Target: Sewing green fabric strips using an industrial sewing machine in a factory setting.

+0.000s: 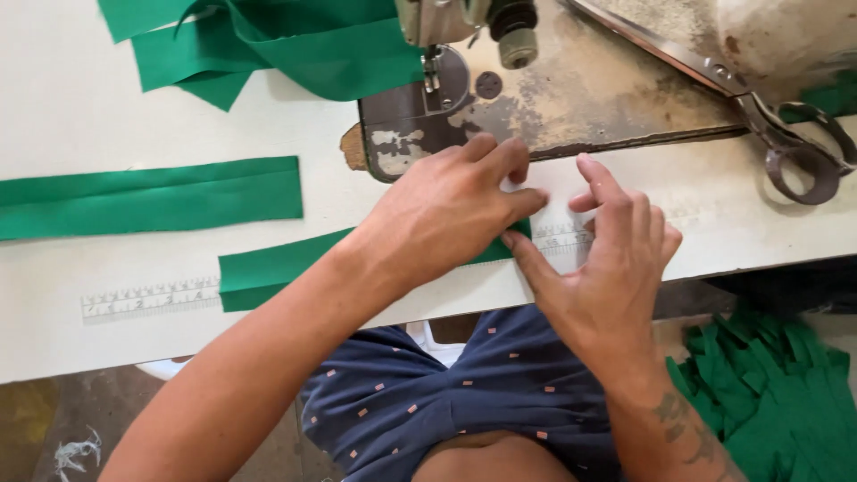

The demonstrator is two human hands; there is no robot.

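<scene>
A white counter (71, 107) fills most of the view, its paint scuffed and its near edge running above the person's lap. Set into it is a worn metal machine bed (580, 98), rusty and patchy, with the presser foot (432, 71) of a sewing machine above its left end. The left hand (442, 214) lies flat on a green strip (277, 268) near the counter's front edge, fingers (500, 156) curled down and pressing the strip's right end; they pinch nothing that can be made out. The right hand (607, 259) rests just beside it, thumb touching the strip's end, fingers spread loosely on the counter and holding nothing. A printed ruler (150, 299) runs along the counter under the strip. A longer green strip (152, 196) lies apart to the left, and a heap of green cloth (268, 40) sits at the far edge. Scissors (768, 116) lie at the right. Below, on the grey floor (89, 419), is a pile of green scraps (777, 393).
</scene>
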